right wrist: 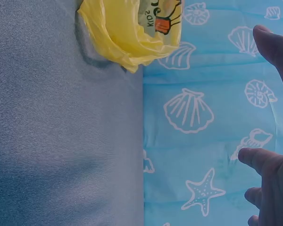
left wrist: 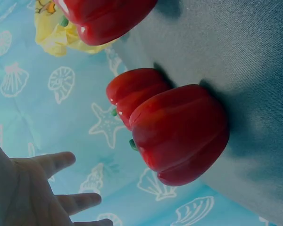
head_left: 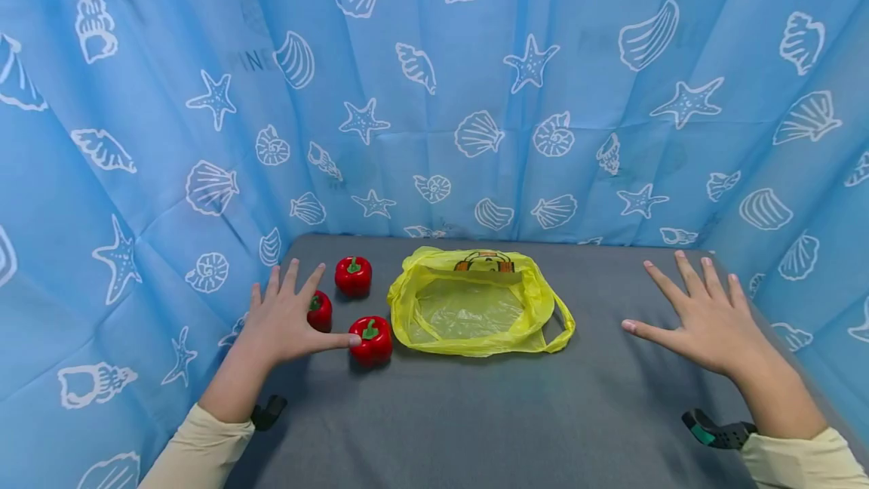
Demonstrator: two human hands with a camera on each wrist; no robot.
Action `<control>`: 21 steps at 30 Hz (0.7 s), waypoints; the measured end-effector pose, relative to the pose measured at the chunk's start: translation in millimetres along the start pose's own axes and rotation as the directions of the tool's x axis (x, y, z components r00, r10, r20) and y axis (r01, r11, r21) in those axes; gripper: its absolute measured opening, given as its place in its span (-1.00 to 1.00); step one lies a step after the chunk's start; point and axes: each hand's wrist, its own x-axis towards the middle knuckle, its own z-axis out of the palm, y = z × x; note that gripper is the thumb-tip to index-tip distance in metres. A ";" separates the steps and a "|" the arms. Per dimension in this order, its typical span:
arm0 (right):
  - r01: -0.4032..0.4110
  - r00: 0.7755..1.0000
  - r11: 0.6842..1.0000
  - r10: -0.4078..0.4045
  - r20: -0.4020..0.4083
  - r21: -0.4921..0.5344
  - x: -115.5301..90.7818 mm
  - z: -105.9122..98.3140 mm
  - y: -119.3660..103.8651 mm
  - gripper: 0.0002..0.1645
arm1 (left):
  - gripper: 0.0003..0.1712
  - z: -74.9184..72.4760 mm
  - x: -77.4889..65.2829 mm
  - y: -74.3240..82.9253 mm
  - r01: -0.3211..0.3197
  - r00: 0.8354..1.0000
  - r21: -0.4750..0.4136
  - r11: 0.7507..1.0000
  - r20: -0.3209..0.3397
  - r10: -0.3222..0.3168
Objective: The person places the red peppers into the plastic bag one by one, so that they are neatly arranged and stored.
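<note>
Three red bell peppers with green stems stand left of centre in the head view: a back pepper [head_left: 353, 276], a front pepper [head_left: 375, 349] and a left pepper [head_left: 322, 314] partly covered by my left hand [head_left: 288, 323]. That hand hovers with spread fingers, holding nothing; its thumb overlaps the front pepper, though contact cannot be told. A yellow plastic bag [head_left: 536, 330] lies beside the peppers, mouth spread wide. My right hand [head_left: 713, 323] hovers apart from the bag on the right, fingers spread. The left wrist view shows a large near pepper [left wrist: 181, 136].
A grey cloth-covered table [head_left: 475, 421] lies under everything. Blue curtains with white shells and starfish [head_left: 421, 127] enclose the back and both sides. Dark bands [head_left: 720, 432] sit on both wrists. One bag handle loop [head_left: 566, 327] sticks out to the right.
</note>
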 end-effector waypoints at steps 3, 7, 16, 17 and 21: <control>0.002 1.000 1.000 -0.003 0.006 0.004 0.6 0.7 0.5 0.41 | 0.66 -0.2 -0.1 0.7 0.002 1.000 0.004 1.000 0.002 -0.002; 0.007 1.000 1.000 -0.007 0.024 0.003 1.8 0.0 0.4 0.39 | 0.65 -0.2 -0.6 1.8 0.000 1.000 0.007 1.000 0.006 0.000; -0.012 1.000 0.998 0.011 0.028 0.063 5.8 4.8 -3.0 0.23 | 0.59 4.2 -5.8 3.3 -0.040 0.999 -0.019 0.999 -0.027 0.040; -0.015 1.000 0.997 0.013 0.023 0.076 6.4 6.4 -3.8 0.21 | 0.58 5.6 -6.7 3.2 -0.043 0.999 -0.031 0.999 -0.029 0.042; -0.031 0.999 0.988 0.032 -0.001 0.151 9.2 12.6 -9.0 0.14 | 0.55 11.5 -9.8 3.3 -0.056 0.998 -0.112 0.992 -0.030 0.053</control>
